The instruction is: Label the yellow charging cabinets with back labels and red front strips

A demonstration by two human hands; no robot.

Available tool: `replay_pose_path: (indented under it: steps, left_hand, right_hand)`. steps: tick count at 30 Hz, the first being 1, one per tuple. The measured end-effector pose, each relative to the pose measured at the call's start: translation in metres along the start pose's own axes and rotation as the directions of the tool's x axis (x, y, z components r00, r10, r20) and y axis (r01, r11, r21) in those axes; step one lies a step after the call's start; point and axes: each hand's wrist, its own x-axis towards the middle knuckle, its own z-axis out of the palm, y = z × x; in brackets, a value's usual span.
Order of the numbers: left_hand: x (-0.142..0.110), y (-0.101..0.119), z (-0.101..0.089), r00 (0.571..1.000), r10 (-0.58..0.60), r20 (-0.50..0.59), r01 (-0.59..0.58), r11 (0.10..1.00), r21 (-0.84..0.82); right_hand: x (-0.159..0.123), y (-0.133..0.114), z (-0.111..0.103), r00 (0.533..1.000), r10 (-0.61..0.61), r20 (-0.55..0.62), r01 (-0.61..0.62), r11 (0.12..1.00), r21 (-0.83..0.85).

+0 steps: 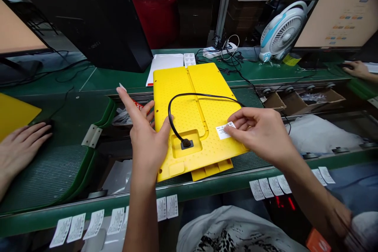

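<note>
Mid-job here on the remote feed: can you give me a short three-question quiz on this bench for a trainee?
1. Which hand touches the white label?
2. True or false: the black cable comes out of a square recess in the yellow panel.
3. What is the blue-and-white appliance on the far side of the green bench?

Key: 1. The right hand. 2. True. 3. A desk fan.
</note>
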Motion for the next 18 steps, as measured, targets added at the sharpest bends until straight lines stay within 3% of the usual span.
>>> replay_pose_path:
  steps: [5, 8, 13, 18]
  left_hand:
    - [0.0, 0.001, 0.0, 1.0, 0.014, 0.008, -0.014, 1.0, 0.014]
    - [0.0, 0.0, 0.0, 1.0, 0.014, 0.008, -0.014, 0.999, 0.03]
    - [0.0, -0.001, 0.0, 1.0, 0.018, 0.009, -0.018, 0.999, 0.029]
    - [0.0, 0.001, -0.001, 1.0, 0.007, 0.007, -0.008, 1.0, 0.026]
  right_hand:
    - [0.012, -0.01, -0.011, 0.989, -0.119, 0.084, 0.142, 0.913, -0.382]
    - [0.021, -0.01, -0.015, 0.982, -0.131, 0.139, 0.183, 0.852, -0.491]
    - [0.028, -0.007, -0.024, 0.967, -0.064, 0.248, 0.163, 0.901, -0.403]
    - [0.023, 0.002, -0.033, 0.947, -0.061, 0.316, 0.125, 0.975, -0.184]
